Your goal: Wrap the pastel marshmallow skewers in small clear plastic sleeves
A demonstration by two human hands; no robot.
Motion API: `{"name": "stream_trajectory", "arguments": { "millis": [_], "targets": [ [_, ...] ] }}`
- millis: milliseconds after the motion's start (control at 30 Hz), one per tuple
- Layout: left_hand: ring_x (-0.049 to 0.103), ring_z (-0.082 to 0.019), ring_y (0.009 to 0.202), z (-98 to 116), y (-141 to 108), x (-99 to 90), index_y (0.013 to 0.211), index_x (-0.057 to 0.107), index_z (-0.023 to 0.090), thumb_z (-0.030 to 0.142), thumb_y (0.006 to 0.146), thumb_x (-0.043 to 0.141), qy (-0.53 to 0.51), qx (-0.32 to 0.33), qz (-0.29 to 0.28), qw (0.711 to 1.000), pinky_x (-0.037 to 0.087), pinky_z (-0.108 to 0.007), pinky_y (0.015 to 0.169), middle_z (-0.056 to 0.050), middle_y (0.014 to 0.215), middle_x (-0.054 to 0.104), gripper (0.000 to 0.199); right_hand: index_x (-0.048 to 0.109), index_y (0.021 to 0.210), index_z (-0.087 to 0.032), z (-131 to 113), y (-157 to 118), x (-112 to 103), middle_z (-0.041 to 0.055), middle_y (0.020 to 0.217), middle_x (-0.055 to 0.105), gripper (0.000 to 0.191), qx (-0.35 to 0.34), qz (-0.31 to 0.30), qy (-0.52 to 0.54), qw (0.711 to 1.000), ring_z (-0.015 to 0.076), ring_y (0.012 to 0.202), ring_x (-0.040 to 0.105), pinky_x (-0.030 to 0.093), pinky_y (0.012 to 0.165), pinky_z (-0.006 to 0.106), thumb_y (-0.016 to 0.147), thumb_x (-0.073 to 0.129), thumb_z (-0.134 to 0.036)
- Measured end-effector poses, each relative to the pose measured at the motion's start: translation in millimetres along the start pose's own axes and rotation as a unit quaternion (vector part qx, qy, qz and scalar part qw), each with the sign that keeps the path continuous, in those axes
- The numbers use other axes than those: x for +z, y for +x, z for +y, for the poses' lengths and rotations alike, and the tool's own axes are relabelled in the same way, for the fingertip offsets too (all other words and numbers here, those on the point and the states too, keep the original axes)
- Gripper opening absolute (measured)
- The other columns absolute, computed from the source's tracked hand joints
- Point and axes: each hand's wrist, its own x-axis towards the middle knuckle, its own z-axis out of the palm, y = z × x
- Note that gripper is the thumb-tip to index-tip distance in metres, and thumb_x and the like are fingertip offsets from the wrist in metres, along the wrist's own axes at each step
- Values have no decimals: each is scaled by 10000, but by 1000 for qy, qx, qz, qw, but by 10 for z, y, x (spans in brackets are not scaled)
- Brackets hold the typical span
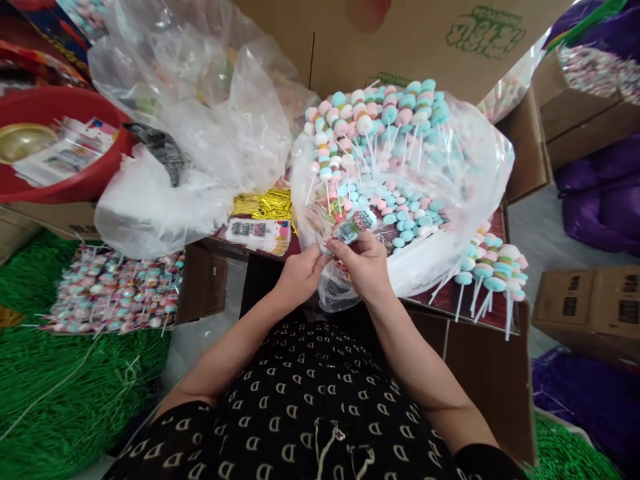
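Head view: at far left, a red tub [95, 177] holds a gold bowl [25, 142] and some printed packets [75, 153]. Below it, a box [206, 280] is filled with a layer of wrapped lollipops [120, 293], with green tinsel [65, 400] around it. To the right of the tub, a large clear bag [200, 127] slumps over, crumpled; what is inside its upper part is too blurred to tell. Beside this, on the dark red desk [445, 299], gold ties [270, 202] lie just behind a stack of cards [257, 233].

At the middle, over the desk's near edge, the left hand [301, 272] is closed to a fingertip pinch at the lower end of a small printed packet [354, 227]. The right hand [369, 268] grips the same packet between thumb and curled fingers.

Behind and right of the hands, an open clear bag [487, 153] holds candy sticks [395, 110] at the back, loose candies [407, 217] in front, and white sticks [425, 260] near its front edge. More candy skewers [493, 267] lie at the desk's right end, their sticks jutting over the edge. At far right, a carton [565, 117] carries wrapped sweets [600, 73], above a closed carton [590, 300].
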Motion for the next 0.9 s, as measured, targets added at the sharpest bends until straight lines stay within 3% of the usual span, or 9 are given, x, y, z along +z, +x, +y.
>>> {"name": "stream_trajectory", "arguments": {
  "millis": [100, 167, 233, 367, 433, 500, 733, 833, 900],
  "targets": [
    [445, -114, 508, -88, 27, -251, 801, 618, 217, 590, 885, 726, -113, -26, 57, 992, 407, -260, 582, 50, 554, 509, 398, 744, 1022, -236, -21, 212, 229, 28, 903, 755, 288, -51, -105, -84, 990, 181, 777, 671, 567, 747, 329, 944, 681, -506],
    [376, -82, 445, -129, 54, -399, 799, 593, 214, 599, 841, 776, -227, -57, 114, 965, 434, -240, 562, 94, 502, 420, 429, 745, 1123, -226, -59, 398, 407, 58, 1060, 776, 268, -119, -145, -182, 965, 205, 955, 706, 569, 902, 354, 1030, 560, -395],
    [343, -59, 413, -150, 82, -513, 779, 579, 203, 566, 789, 840, -306, -77, 158, 936, 463, -227, 554, 121, 481, 359, 447, 752, 1127, -210, -99, 590, 593, 87, 1163, 771, 254, -167, -175, -339, 909, 235, 1096, 694, 536, 1006, 371, 1041, 517, -256],
    [351, -49, 388, -145, 97, -616, 765, 606, 176, 458, 833, 834, -362, -99, 186, 908, 492, -223, 532, 124, 461, 339, 370, 725, 1181, -152, -170, 857, 895, 176, 1307, 705, 376, -177, -218, -595, 753, 293, 1145, 676, 553, 911, 388, 1007, 403, -71],
    [359, -53, 378, -136, 83, -622, 761, 609, 171, 418, 889, 788, -376, -110, 189, 900, 502, -229, 527, 119, 454, 344, 330, 705, 1223, -109, -187, 917, 982, 229, 1370, 655, 427, -167, -226, -653, 703, 308, 1149, 674, 558, 872, 392, 992, 355, -29],
    [362, -54, 371, -129, 69, -621, 757, 609, 170, 396, 926, 752, -383, -120, 193, 895, 509, -233, 527, 116, 449, 345, 317, 707, 1224, -74, -181, 950, 1023, 263, 1344, 654, 439, -150, -236, -682, 675, 313, 1138, 683, 561, 866, 393, 983, 345, -11],
    [347, -54, 360, -115, 82, -642, 750, 597, 169, 368, 968, 705, -395, -135, 203, 886, 498, -226, 510, 118, 439, 337, 314, 730, 1187, -49, -118, 1016, 904, 263, 1171, 715, 422, -155, -228, -701, 658, 307, 1084, 721, 546, 846, 364, 964, 374, -1],
    [337, -55, 359, -115, 98, -630, 751, 588, 174, 372, 971, 701, -396, -141, 202, 885, 492, -226, 506, 119, 437, 328, 317, 758, 1148, -104, -179, 996, 783, 220, 1140, 738, 368, -134, -195, -680, 694, 299, 1028, 731, 531, 812, 352, 993, 425, -90],
    [337, -55, 365, -113, 106, -603, 759, 586, 177, 382, 966, 708, -393, -145, 195, 887, 492, -225, 512, 121, 439, 326, 315, 787, 1057, -143, -217, 959, 679, 173, 1091, 759, 319, -120, -163, -636, 744, 282, 983, 728, 521, 807, 348, 1000, 473, -158]
  ]
}}
